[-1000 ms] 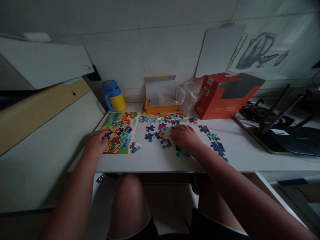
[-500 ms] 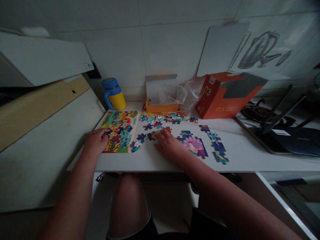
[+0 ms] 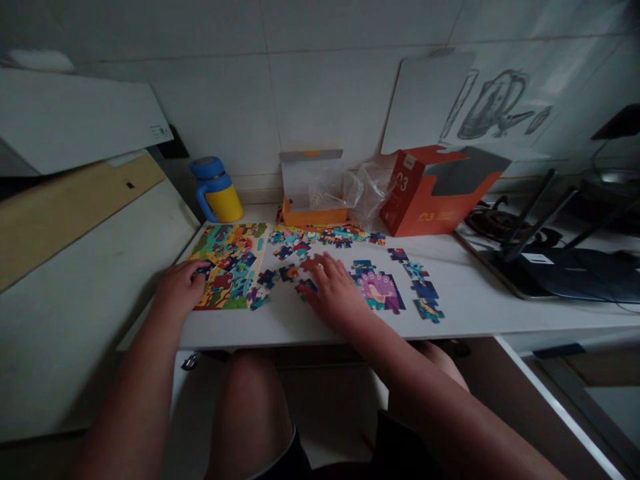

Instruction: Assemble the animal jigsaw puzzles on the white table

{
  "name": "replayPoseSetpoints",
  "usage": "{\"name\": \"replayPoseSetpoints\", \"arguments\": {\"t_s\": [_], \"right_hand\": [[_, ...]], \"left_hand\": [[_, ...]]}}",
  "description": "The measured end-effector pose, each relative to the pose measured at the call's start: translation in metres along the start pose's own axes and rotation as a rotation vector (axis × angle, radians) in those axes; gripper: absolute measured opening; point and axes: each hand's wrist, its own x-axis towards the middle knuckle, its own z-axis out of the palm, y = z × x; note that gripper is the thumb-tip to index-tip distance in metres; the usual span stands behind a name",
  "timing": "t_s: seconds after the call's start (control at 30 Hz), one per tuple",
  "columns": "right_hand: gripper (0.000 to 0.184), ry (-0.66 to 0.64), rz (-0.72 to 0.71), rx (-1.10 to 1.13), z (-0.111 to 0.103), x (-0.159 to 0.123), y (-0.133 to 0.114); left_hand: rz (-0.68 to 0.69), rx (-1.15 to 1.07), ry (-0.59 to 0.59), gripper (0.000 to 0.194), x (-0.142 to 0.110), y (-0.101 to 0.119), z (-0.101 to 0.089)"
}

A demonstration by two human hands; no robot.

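Observation:
My left hand rests at the left edge of a colourful picture board, its thumb and fingers closed on a dark blue puzzle piece. My right hand lies over the table with its fingers stretched out. By its fingertips is a reddish-brown piece; close to its thumb is a dark piece, partly covered. A dark piece with an orange patch lies left of that hand. Right of it is a joined section with a purple peacock.
Several loose pieces form a column at right. Behind stand a blue-and-yellow flask, an opened orange box with clear plastic, and a red-orange box. A black router-like device sits far right.
The view has turned slightly right. My right hand has shifted a little right and its fingers have spread, showing the dark piece by the thumb. My left hand stays at the board.

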Motion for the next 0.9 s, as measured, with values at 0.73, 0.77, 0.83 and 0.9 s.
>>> {"name": "replayPoseSetpoints", "arguments": {"t_s": [0.73,0.77,0.83,0.9], "right_hand": [[0.056,-0.145,-0.051,-0.061,-0.018,-0.028,0.087],[0.056,-0.141,-0.054,-0.062,-0.017,-0.024,0.087],[0.056,-0.125,-0.064,-0.061,-0.015,-0.02,0.088],[0.054,-0.09,-0.072,-0.057,-0.012,-0.02,0.09]], "left_hand": [[-0.021,-0.021,0.002,0.047,-0.002,0.0,0.002],[-0.02,-0.025,0.013,0.046,-0.002,0.001,0.002],[-0.018,-0.027,0.027,0.044,-0.003,0.001,0.002],[-0.014,-0.025,0.038,0.042,-0.004,0.003,0.001]]}}
